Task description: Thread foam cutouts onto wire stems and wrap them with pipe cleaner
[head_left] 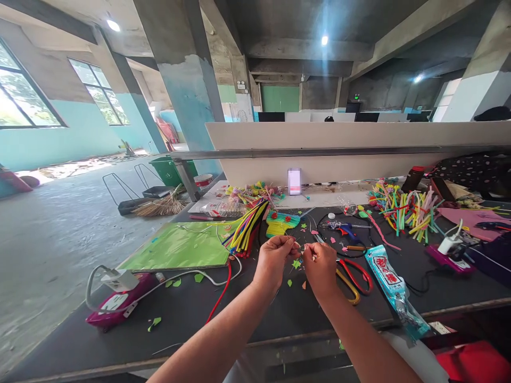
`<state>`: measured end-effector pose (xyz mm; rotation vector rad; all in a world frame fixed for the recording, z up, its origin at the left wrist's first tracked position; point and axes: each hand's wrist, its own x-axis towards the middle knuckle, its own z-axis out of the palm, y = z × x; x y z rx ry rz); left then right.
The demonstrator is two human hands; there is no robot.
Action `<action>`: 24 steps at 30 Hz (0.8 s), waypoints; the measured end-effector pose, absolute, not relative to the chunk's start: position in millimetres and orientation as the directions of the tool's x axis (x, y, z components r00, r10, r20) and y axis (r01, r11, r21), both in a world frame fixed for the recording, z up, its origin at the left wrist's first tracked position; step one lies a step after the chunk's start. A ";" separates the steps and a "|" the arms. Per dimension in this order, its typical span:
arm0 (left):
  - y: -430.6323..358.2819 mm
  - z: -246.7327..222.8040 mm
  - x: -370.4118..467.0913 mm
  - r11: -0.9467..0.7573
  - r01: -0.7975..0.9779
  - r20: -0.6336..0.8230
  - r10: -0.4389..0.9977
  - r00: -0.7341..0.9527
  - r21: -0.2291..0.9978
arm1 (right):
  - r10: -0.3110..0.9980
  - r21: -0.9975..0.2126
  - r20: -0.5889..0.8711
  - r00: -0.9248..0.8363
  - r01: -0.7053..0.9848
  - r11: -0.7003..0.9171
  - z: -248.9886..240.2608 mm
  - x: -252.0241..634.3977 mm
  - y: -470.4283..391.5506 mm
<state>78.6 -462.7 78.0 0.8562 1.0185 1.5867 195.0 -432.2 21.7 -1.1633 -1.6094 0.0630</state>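
Observation:
My left hand [275, 260] and my right hand [320, 264] are raised close together above the dark table, fingertips pinched and nearly meeting. Whatever lies between the fingers is too small to make out. Just beyond them rests a yellow and turquoise piece [282, 223] with red spots, apparently made of pipe cleaners. A bundle of colourful pipe cleaners [249, 229] lies left of it. Scissors [354, 276] with red and yellow handles lie by my right hand, partly covered by it. Small green paper scraps [296, 264] are scattered below my hands.
Green sheets [179, 246] lie at the left, near a purple power strip [120, 300] with a white cable. To the right are a blue glue gun [348, 231], a blue packet [393, 282] and more pipe cleaners [407, 213]. A phone [294, 182] stands at the back.

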 end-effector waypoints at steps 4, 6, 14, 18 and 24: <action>-460.0 82.3 63.3 -0.094 -0.329 0.034 0.982 -0.184 0.940 | 0.886 -0.812 0.448 -0.120 0.360 0.459 32.5 210.2 -423.6; -459.8 83.5 52.9 -0.079 -0.297 0.039 0.990 -0.138 0.952 | 0.938 -0.929 0.305 -0.168 0.163 0.331 43.6 222.5 -420.2; -461.4 81.6 44.1 -0.005 -0.195 0.018 0.998 0.066 0.981 | 0.945 -0.968 0.208 -0.253 -0.194 0.162 69.2 239.9 -425.0; -461.9 83.4 49.3 -0.004 -0.207 0.031 0.992 0.123 0.978 | 0.926 -0.952 0.164 -0.339 -0.301 0.059 65.0 238.7 -422.7; -463.2 83.0 54.7 0.046 -0.324 0.013 0.984 0.177 0.945 | 0.899 -0.839 0.082 -0.431 -0.516 -0.171 52.6 244.1 -412.9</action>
